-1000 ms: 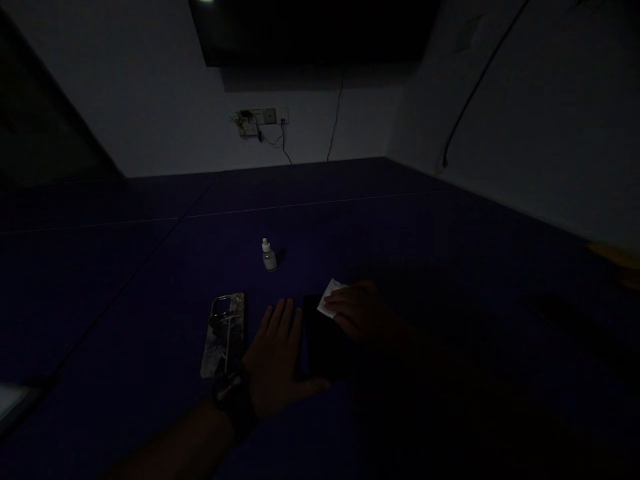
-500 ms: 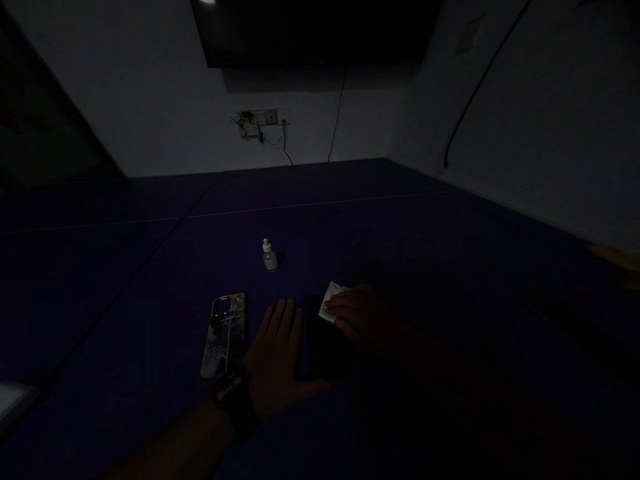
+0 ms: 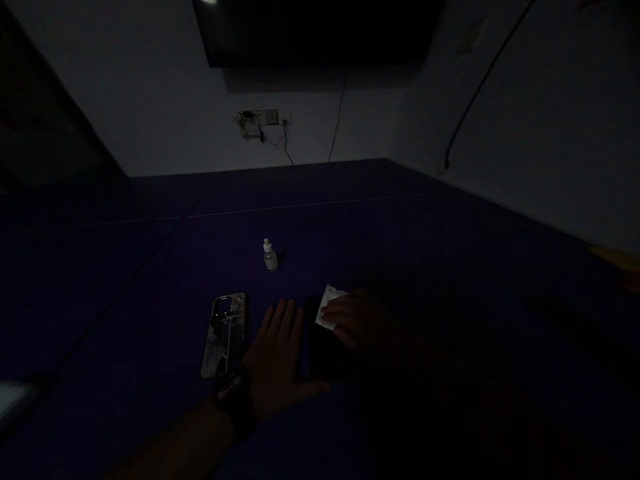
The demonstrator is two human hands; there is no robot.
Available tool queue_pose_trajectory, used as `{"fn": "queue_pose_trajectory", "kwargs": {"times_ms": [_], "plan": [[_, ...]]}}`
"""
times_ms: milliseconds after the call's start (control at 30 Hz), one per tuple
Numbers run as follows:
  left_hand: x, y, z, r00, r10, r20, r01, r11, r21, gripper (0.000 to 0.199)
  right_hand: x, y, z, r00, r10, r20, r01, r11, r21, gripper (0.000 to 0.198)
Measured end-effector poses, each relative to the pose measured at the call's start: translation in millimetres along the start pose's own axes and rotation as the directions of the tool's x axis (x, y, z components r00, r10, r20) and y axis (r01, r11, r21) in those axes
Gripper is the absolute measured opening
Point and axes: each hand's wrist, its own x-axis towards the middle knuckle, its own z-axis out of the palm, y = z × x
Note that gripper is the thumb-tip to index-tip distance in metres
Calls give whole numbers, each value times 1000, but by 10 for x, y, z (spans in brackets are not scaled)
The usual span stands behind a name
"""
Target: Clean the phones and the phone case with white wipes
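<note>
My right hand point(image 3: 357, 323) presses a folded white tissue point(image 3: 327, 307) onto a dark flat rectangular thing, perhaps a phone point(image 3: 323, 353); dim light hides its right side. Flat beside its left edge lies my left hand point(image 3: 277, 357), fingers stretched out, thumb reaching along the near edge of the dark slab. A dark watch is on my left wrist. To the left of that hand rests a patterned phone case point(image 3: 225, 337) with a camera cutout. Farther back, a small white-capped dropper bottle point(image 3: 271, 257) stands upright.
The blue tabletop point(image 3: 150, 287) runs back to the wall, with seams across it. A pale-screened device point(image 3: 15, 400) is cut off at the left edge. Wall sockets point(image 3: 265, 120) with cables sit below a dark television point(image 3: 320, 33). Something yellow point(image 3: 615, 257) lies at the far right.
My right hand and the tissue have slid slightly toward me and to the left over the dark slab. My left hand has stayed in place.
</note>
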Motion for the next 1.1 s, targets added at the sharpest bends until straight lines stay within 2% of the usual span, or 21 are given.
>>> {"fn": "queue_pose_trajectory", "kwargs": {"times_ms": [67,167,300,467,533,733,933,1100], "plan": [[0,0,2,1000,-2,-5,2,1000,-3,120,11,-26,24,999,-28,19,28,1000,-1,37],[4,-3,6,1000,-6,-6,6,1000,-6,121,26,-31,39,999,47,-14,-48,998,-34,41],[12,2,-7,1000,-18,16,18,1000,-5,122,14,13,-2,992,111,-61,-113,993,-18,33],[10,15,-28,1000,-19,15,19,1000,-5,121,25,-30,-8,1000,-19,23,19,1000,23,35],[5,14,-21,1000,-15,4,15,1000,-6,121,36,-54,12,999,-35,28,34,999,9,39],[2,3,-8,1000,7,-3,-7,1000,-15,120,2,-1,1,992,122,-45,-124,992,-35,33],[6,12,-30,1000,-7,8,7,1000,-20,119,10,-29,10,1000,0,18,1,1000,-22,37],[2,2,-12,1000,-7,3,7,1000,-12,121,28,15,26,993,103,-53,-105,993,-45,38]]}}
